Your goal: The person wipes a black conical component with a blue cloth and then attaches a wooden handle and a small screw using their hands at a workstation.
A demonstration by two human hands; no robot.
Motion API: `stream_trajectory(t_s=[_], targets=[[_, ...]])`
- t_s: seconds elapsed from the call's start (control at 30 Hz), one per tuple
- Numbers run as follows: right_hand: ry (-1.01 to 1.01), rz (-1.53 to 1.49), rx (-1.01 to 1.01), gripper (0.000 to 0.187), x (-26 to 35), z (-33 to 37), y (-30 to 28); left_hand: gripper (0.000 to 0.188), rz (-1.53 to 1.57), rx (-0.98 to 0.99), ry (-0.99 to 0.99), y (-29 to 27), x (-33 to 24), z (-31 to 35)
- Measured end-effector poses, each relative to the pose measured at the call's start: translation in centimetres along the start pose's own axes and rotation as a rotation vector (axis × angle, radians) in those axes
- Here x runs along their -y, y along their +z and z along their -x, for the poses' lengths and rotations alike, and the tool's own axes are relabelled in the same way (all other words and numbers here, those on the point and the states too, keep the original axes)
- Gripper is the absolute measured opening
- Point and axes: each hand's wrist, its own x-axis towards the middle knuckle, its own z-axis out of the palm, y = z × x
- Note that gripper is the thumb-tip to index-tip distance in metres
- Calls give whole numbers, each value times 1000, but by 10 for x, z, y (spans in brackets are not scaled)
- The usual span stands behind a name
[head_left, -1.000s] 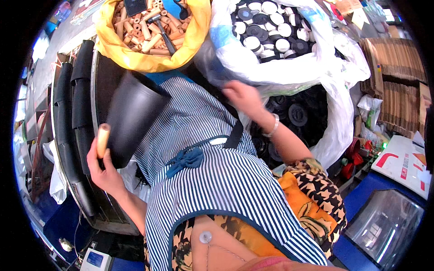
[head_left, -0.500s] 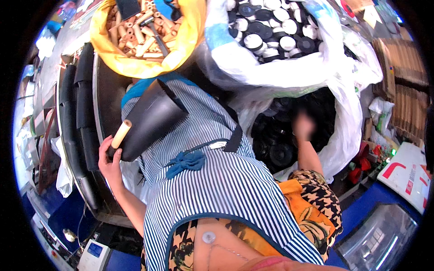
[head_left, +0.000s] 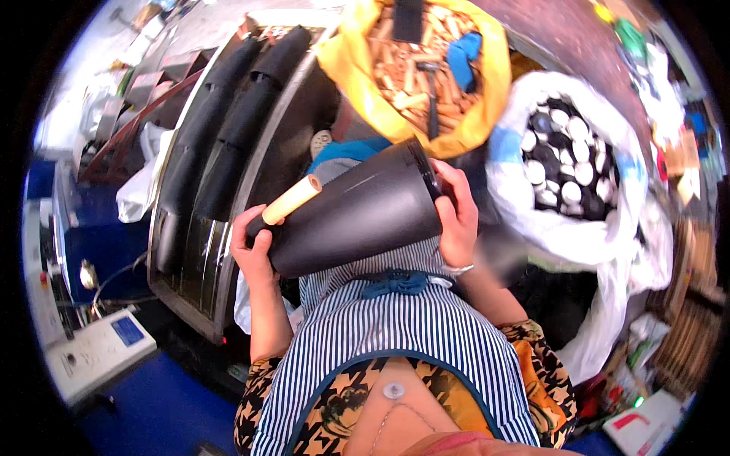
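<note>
A large black tapered cylinder lies slantwise across my lap, its wide end raised to the right. My left hand is closed at its narrow end, thumb and fingers round the dark base of a pale wooden tube that sticks up beside the cylinder. My right hand grips a black round lid at the wide end, thumb and fingers curled over its edge. How far the lid sits in the mouth cannot be seen.
Ahead, a yellow bag holds wooden tubes, a hammer and a blue cloth. To its right, a white bag contains black and white caps. Black cylinders lie in rows in the tray at left. Stacked cardboard stands far right.
My right hand has come out of the bag of black discs and moved left to the cylinder's wide end, which had been open. The view has turned right, and the cylinder now lies flatter.
</note>
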Motion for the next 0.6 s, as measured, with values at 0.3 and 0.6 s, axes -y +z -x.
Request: stream_trajectory(t_s=[0.3,0.6], targets=[[-393,90,89,61,23,-18,49,45,316,76,-110,-29,-37,-25],[-104,-17,-176,65,38,-31,55,40,454,114,-331,-23,-49,-52]])
